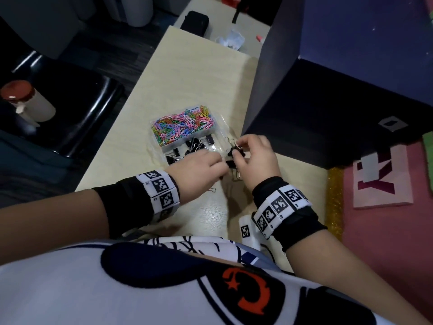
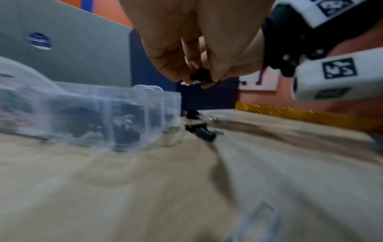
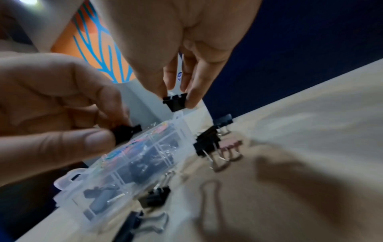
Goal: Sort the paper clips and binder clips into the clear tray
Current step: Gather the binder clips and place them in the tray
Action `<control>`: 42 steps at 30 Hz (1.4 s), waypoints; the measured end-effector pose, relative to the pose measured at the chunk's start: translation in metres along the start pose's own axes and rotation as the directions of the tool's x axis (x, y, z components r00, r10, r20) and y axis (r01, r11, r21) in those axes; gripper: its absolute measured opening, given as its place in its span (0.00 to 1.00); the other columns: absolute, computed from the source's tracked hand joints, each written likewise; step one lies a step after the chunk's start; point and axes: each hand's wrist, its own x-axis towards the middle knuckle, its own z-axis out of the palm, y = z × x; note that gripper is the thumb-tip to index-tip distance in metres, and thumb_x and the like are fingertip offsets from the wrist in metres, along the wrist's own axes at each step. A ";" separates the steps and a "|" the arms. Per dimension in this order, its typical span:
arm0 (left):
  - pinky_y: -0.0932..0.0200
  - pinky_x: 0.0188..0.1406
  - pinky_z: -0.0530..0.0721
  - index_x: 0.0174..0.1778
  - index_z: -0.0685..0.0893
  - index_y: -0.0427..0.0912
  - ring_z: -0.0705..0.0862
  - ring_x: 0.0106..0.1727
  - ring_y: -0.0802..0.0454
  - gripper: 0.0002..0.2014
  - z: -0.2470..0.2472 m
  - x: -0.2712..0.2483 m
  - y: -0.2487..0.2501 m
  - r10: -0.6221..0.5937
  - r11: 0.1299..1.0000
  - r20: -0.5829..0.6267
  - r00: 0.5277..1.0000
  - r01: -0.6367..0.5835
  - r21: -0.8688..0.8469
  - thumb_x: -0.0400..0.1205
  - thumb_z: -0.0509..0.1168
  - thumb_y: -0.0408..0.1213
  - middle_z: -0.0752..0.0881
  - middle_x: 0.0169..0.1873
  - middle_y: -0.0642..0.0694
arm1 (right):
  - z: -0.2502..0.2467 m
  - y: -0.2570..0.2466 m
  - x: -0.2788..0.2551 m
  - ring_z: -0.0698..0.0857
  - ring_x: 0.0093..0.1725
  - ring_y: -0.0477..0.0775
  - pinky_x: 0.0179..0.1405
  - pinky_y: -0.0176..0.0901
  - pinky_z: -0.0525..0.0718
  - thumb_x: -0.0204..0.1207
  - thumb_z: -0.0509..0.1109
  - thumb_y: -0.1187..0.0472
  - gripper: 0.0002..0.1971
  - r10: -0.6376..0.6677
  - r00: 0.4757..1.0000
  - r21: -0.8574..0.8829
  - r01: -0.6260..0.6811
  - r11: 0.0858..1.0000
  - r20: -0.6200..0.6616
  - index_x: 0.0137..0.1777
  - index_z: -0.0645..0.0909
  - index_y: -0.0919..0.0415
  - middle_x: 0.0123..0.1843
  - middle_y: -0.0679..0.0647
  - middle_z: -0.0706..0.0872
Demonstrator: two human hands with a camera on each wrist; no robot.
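Note:
The clear tray point(image 1: 161, 150) point(image 2: 103, 114) point(image 3: 124, 163) sits mid-table. Coloured paper clips point(image 1: 182, 124) fill its far compartment and black binder clips point(image 1: 192, 145) lie in the near ones. Just right of the tray, my right hand point(image 1: 237, 150) point(image 3: 177, 95) pinches a black binder clip point(image 3: 176, 102) between thumb and finger, above the table. Beside it, my left hand point(image 1: 221, 168) point(image 2: 199, 80) pinches another small black binder clip point(image 2: 199, 76) point(image 3: 126, 132). Several loose binder clips point(image 3: 207, 144) point(image 2: 203, 132) lie on the table under the hands, one of them pink point(image 3: 230, 147).
A dark blue box point(image 1: 328, 102) stands close on the right of the hands. A black case point(image 1: 194, 21) and a plastic bag point(image 1: 230, 38) lie at the table's far end. The table's left edge point(image 1: 121, 118) drops to a black chair holding a bottle point(image 1: 23, 99).

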 end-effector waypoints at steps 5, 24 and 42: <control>0.44 0.38 0.83 0.51 0.82 0.40 0.81 0.42 0.36 0.13 -0.025 -0.002 -0.025 -0.229 0.973 -0.039 0.973 0.229 0.005 0.76 0.57 0.38 0.83 0.45 0.38 | 0.001 0.003 0.012 0.73 0.68 0.57 0.67 0.39 0.69 0.80 0.62 0.62 0.18 0.077 0.988 -0.221 -0.046 0.974 0.132 0.69 0.75 0.56 0.71 0.56 0.72; 0.49 0.34 0.76 0.60 0.73 0.41 0.77 0.54 0.37 0.12 0.006 0.012 0.016 -0.237 0.941 0.576 0.783 0.036 0.338 0.82 0.54 0.28 0.71 0.55 0.39 | 0.011 0.028 -0.012 0.76 0.57 0.63 0.53 0.50 0.79 0.76 0.60 0.67 0.19 0.180 0.913 -0.447 0.003 0.895 0.366 0.66 0.71 0.57 0.64 0.57 0.68; 0.45 0.33 0.84 0.45 0.84 0.37 0.82 0.37 0.36 0.17 -0.027 0.010 -0.031 -0.229 0.971 -0.057 0.972 0.232 0.061 0.77 0.53 0.43 0.81 0.38 0.37 | 0.004 -0.004 0.013 0.77 0.66 0.57 0.67 0.45 0.73 0.80 0.64 0.58 0.17 -0.087 0.995 -0.038 0.089 0.995 0.042 0.68 0.78 0.56 0.65 0.55 0.79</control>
